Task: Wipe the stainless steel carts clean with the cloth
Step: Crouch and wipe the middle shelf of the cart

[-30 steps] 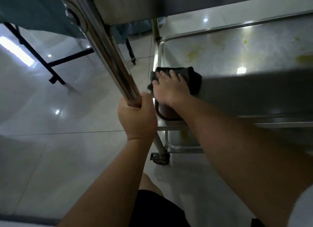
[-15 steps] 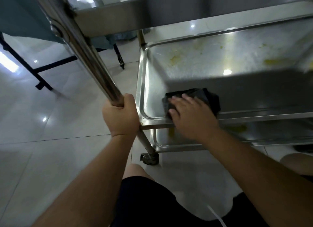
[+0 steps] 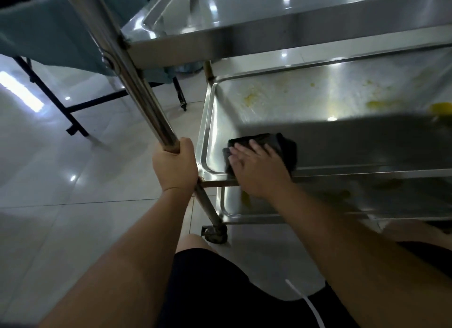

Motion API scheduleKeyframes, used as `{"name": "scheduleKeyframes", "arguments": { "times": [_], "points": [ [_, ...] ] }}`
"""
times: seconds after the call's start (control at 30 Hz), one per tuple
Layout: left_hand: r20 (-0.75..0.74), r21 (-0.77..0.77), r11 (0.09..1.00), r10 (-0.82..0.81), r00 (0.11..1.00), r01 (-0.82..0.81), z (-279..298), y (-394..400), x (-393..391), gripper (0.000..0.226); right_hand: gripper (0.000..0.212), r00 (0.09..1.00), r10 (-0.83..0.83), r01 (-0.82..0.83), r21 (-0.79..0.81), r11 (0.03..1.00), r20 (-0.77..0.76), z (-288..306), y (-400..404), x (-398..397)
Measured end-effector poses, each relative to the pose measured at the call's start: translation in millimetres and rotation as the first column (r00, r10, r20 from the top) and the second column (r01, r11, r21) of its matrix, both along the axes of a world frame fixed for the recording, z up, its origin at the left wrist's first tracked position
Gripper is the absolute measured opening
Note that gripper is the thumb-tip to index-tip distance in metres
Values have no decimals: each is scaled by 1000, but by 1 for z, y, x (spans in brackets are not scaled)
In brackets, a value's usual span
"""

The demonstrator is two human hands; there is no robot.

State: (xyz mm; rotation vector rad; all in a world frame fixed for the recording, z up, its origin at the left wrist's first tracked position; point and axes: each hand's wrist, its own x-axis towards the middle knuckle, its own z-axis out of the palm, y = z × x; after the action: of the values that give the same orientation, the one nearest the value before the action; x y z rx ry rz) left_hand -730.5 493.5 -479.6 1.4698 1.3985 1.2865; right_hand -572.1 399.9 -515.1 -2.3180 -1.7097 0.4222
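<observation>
A stainless steel cart fills the upper right, with a top shelf (image 3: 293, 31), a middle shelf (image 3: 318, 95) smeared with yellow stains, and a lower shelf (image 3: 244, 206). My left hand (image 3: 175, 167) grips the cart's upright post (image 3: 137, 88) near the front left corner. My right hand (image 3: 259, 170) lies flat, fingers spread, pressing a dark folded cloth (image 3: 281, 146) onto the near left corner of the middle shelf. Part of the cloth is hidden under my palm.
A cart caster (image 3: 215, 233) stands on the glossy tiled floor (image 3: 61, 193) by my knee. A black metal frame (image 3: 73, 112) draped with teal fabric (image 3: 49, 34) sits at the upper left. A yellow lump (image 3: 441, 108) lies at the shelf's right edge.
My right hand has slid the cloth from the shelf's far left side toward the near corner. The view has shifted, showing more of the top shelf. My left hand keeps its grip on the post.
</observation>
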Motion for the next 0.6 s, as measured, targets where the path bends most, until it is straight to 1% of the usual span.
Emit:
{"name": "scheduleKeyframes", "arguments": {
  "times": [0.07,0.13,0.23,0.3,0.37,0.47,0.53,0.6],
  "points": [
    [-32,11,1000,-6,999,6,-2,2,-1,41,70,997,73,-73,0,997,-15,2,8,-10],
    [-32,24,1000,14,999,-14,-5,4,-1,42,62,997,67,-66,19,998,-44,0,-1,8],
    [-22,36,998,48,999,-47,-9,7,1,43,54,999,-27,28,60,998,-27,-3,-37,59],
    [-23,31,998,51,998,-51,-9,7,0,46,52,995,-88,86,62,994,42,-6,-66,102],
    [-51,27,999,36,998,-35,-6,4,-1,45,52,983,-152,149,35,988,105,-7,-100,150],
    [-97,18,999,42,994,-40,-4,-1,-3,43,56,959,-259,265,-38,963,110,-5,-143,212],
    [-154,14,998,68,986,-67,-4,-4,-6,39,57,950,-291,299,-59,952,114,-5,-157,232],
    [-267,16,998,70,961,-68,-8,-11,-9,38,57,945,-300,309,-48,950,133,-6,-161,234]
  ]
}}
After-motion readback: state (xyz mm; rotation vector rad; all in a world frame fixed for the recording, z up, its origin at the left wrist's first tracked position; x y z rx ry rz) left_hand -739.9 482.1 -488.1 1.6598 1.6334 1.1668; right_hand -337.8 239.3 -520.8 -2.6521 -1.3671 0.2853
